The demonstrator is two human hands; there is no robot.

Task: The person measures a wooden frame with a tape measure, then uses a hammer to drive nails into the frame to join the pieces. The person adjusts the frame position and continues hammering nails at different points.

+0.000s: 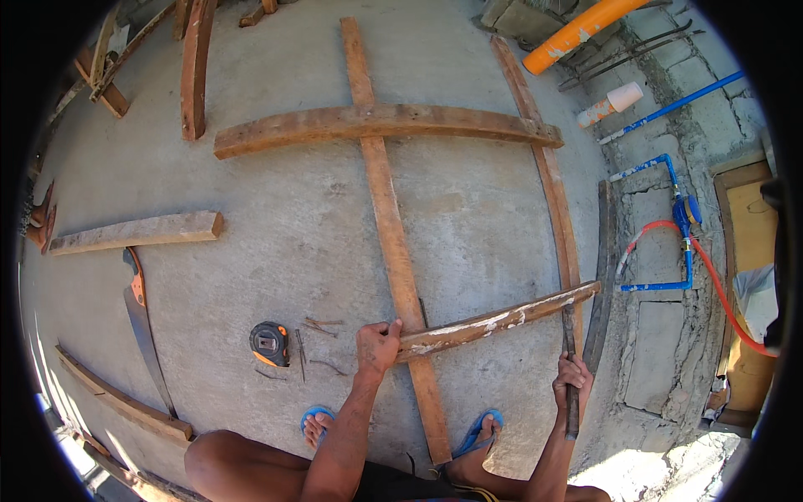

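My left hand [379, 343] is closed on the left end of a short wooden batten [502, 318] streaked with white. That batten lies across a long wooden strip [393, 226], and its right end reaches over a second long strip [548, 176]. In my right hand [572, 378] is a dark, narrow bar [572, 417], held lengthwise with its far end at the batten's right part. Whether that end touches the batten, and what tool it is, I cannot tell. A thicker wooden beam [335, 125] crosses both long strips farther away.
Left of my left hand lie a tape measure [270, 343] and several nails [322, 322]. A handsaw [144, 335] rests farther left, near loose wood pieces [142, 233]. Blue pipes [669, 286], a red hose [719, 289] and an orange pipe [577, 35] line the block wall at right.
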